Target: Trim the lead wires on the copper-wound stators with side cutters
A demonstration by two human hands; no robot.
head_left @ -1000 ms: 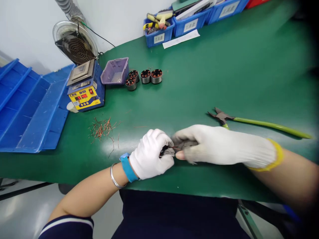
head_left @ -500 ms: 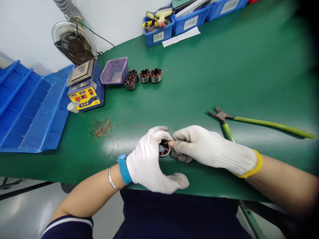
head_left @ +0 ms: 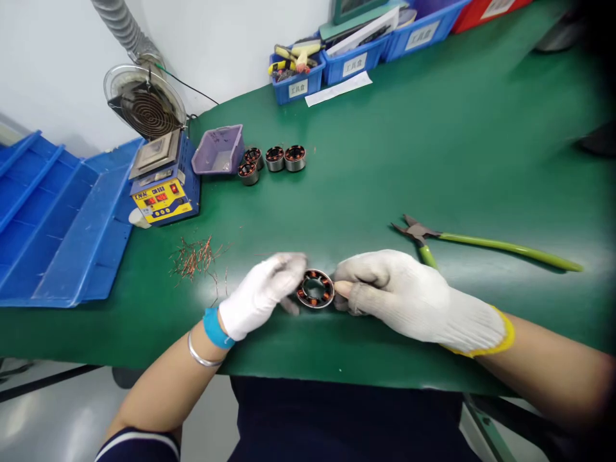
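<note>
A round metal stator [head_left: 315,289] with copper windings is held near the front edge of the green table [head_left: 433,147]. My left hand [head_left: 260,295], in a white glove, grips its left side with closed fingers. My right hand [head_left: 409,295], also in a white glove with worn fingertips, pinches its right side between thumb and fingers. The stator's open face points up toward the camera.
Green-handled cutters [head_left: 481,244] lie right of my right hand. Cut copper wire scraps [head_left: 195,256] lie to the left. Three more stators [head_left: 272,160], a purple bin [head_left: 217,151], a yellow-blue heater unit [head_left: 163,186], a fan [head_left: 144,102] and blue bins [head_left: 351,58] stand farther back. Blue trays [head_left: 58,218] at left.
My left hand has rolled over from covering the stator to holding its left side. The stator now faces up and is fully visible between both hands.
</note>
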